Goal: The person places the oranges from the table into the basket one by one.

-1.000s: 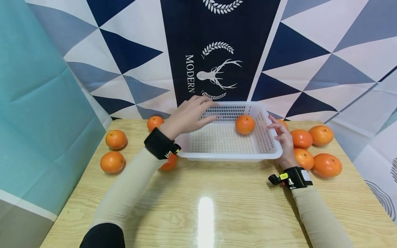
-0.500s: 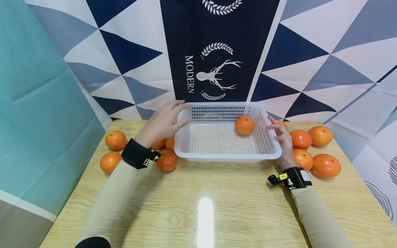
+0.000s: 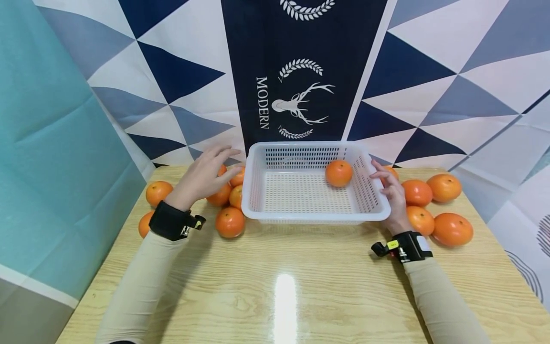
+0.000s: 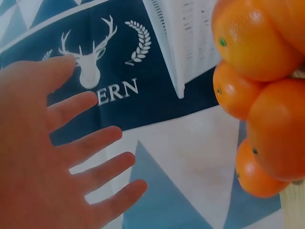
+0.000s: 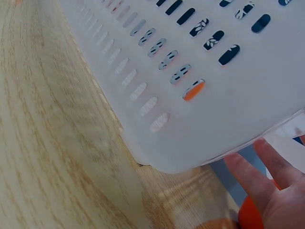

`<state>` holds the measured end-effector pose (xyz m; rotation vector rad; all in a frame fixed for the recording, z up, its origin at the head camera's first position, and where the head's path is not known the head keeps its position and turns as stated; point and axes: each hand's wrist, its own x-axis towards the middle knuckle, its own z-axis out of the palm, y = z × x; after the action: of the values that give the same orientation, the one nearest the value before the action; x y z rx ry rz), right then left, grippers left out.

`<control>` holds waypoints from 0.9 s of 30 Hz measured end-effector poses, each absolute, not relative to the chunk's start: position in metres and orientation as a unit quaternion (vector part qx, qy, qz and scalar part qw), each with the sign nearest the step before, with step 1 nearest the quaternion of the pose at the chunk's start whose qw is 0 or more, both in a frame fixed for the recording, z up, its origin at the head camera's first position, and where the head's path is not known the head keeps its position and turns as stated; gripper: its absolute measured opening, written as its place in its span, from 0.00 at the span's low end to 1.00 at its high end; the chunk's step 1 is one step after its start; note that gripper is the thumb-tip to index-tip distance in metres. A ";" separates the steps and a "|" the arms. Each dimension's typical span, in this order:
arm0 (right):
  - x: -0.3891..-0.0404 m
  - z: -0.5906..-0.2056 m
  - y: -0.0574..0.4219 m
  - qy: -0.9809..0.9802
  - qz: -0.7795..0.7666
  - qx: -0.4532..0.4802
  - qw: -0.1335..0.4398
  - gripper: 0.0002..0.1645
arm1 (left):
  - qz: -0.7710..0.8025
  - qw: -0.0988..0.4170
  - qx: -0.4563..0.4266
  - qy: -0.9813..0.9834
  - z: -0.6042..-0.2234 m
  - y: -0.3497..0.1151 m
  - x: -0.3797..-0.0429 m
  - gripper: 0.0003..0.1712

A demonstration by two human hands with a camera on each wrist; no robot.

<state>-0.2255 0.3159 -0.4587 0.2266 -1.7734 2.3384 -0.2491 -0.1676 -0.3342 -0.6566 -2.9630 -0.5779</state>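
Note:
A white plastic basket (image 3: 318,218) with slotted walls stands on the table, one orange (image 3: 339,173) lying inside near its right wall. My left hand (image 3: 202,174) hovers left of the basket over a group of oranges (image 3: 230,222), fingers spread and holding nothing. In the left wrist view that bare left hand (image 4: 71,138) is apart from several clustered oranges (image 4: 281,124). My right hand (image 3: 394,200) rests at the basket's right rim. Fingertips (image 5: 238,164) touch the rim from outside in the right wrist view; the thumb is hidden.
Several oranges (image 3: 452,229) lie right of the right hand, and one is partly hidden behind it. At the far left sit two more oranges (image 3: 159,193), the nearer partly covered by the left wrist. A patterned cloth (image 3: 296,57) hangs behind the wooden table (image 3: 240,286).
My left hand has moved left, from over the basket to beyond its left side, uncovering oranges there. The right hand, the basket and the orange inside stay in place.

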 end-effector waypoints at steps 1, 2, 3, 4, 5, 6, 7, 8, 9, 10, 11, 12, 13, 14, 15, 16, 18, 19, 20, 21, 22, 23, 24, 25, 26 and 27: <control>-0.225 -0.459 0.316 -0.598 0.791 0.076 0.098 0.37 | -0.187 0.026 -0.209 -0.960 -0.335 -0.170 -0.249 0.34; -0.225 -0.459 0.316 -0.598 0.792 0.077 0.098 0.37 | -0.188 0.025 -0.205 -0.960 -0.337 -0.172 -0.250 0.34; -0.225 -0.459 0.316 -0.597 0.792 0.077 0.098 0.37 | -0.187 0.023 -0.200 -0.961 -0.338 -0.174 -0.251 0.35; -0.225 -0.459 0.315 -0.597 0.793 0.078 0.098 0.37 | -0.188 0.023 -0.198 -0.962 -0.340 -0.177 -0.251 0.35; -0.225 -0.460 0.315 -0.596 0.793 0.079 0.097 0.37 | -0.189 0.022 -0.196 -0.962 -0.341 -0.179 -0.251 0.35; -0.225 -0.460 0.315 -0.596 0.793 0.079 0.097 0.37 | -0.190 0.020 -0.194 -0.962 -0.343 -0.182 -0.252 0.35; -0.225 -0.460 0.315 -0.595 0.794 0.080 0.097 0.37 | -0.193 0.018 -0.192 -0.962 -0.345 -0.184 -0.252 0.35; -0.225 -0.460 0.315 -0.595 0.794 0.080 0.096 0.37 | -0.194 0.015 -0.190 -0.962 -0.346 -0.187 -0.252 0.35; -0.226 -0.460 0.315 -0.596 0.793 0.079 0.096 0.37 | -0.197 0.010 -0.187 -0.962 -0.348 -0.189 -0.251 0.36; -0.226 -0.460 0.315 -0.596 0.793 0.080 0.096 0.37 | -0.197 0.006 -0.185 -0.963 -0.350 -0.191 -0.251 0.36; -0.226 -0.460 0.316 -0.597 0.792 0.080 0.096 0.37 | -0.198 -0.001 -0.182 -0.963 -0.351 -0.192 -0.251 0.35; -0.226 -0.460 0.316 -0.599 0.791 0.080 0.098 0.37 | -0.197 -0.008 -0.180 -0.964 -0.353 -0.194 -0.251 0.35; -0.226 -0.460 0.316 -0.599 0.791 0.079 0.099 0.37 | -0.195 -0.013 -0.178 -0.964 -0.355 -0.195 -0.251 0.35; -0.226 -0.460 0.316 -0.600 0.790 0.079 0.100 0.36 | -0.193 -0.020 -0.178 -0.965 -0.356 -0.196 -0.251 0.35; -0.226 -0.459 0.316 -0.601 0.789 0.079 0.101 0.36 | -0.190 -0.025 -0.178 -0.965 -0.358 -0.197 -0.251 0.34; -0.226 -0.459 0.316 -0.601 0.789 0.078 0.101 0.36 | -0.187 -0.028 -0.180 -0.965 -0.360 -0.198 -0.251 0.34; -0.226 -0.459 0.316 -0.601 0.789 0.077 0.101 0.36 | -0.182 -0.034 -0.183 -0.965 -0.363 -0.200 -0.252 0.34; -0.226 -0.459 0.316 -0.600 0.790 0.077 0.100 0.36 | -0.181 -0.036 -0.184 -0.966 -0.365 -0.201 -0.253 0.34; -0.226 -0.459 0.316 -0.600 0.790 0.077 0.100 0.36 | -0.179 -0.037 -0.185 -0.966 -0.367 -0.201 -0.253 0.34; -0.226 -0.460 0.316 -0.600 0.790 0.077 0.099 0.36 | -0.178 -0.039 -0.186 -0.966 -0.369 -0.202 -0.254 0.34; -0.226 -0.460 0.316 -0.600 0.790 0.077 0.100 0.36 | -0.177 -0.039 -0.188 -0.965 -0.371 -0.202 -0.255 0.34; -0.226 -0.460 0.316 -0.600 0.790 0.077 0.100 0.36 | -0.177 -0.039 -0.189 -0.965 -0.373 -0.203 -0.255 0.33; -0.226 -0.460 0.316 -0.599 0.790 0.077 0.100 0.36 | -0.177 -0.040 -0.191 -0.965 -0.375 -0.203 -0.255 0.33; -0.226 -0.461 0.316 -0.599 0.790 0.077 0.100 0.36 | -0.179 -0.041 -0.191 -0.964 -0.377 -0.204 -0.256 0.32; -0.227 -0.461 0.316 -0.599 0.791 0.077 0.100 0.36 | -0.180 -0.043 -0.191 -0.964 -0.380 -0.204 -0.256 0.31; -0.227 -0.461 0.316 -0.597 0.792 0.078 0.099 0.37 | -0.181 -0.047 -0.189 -0.964 -0.382 -0.204 -0.256 0.31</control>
<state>-0.2269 0.3158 -0.4610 0.2301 -1.7669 2.3419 -0.2565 -0.2044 -0.3823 -0.6113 -3.1236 -0.5862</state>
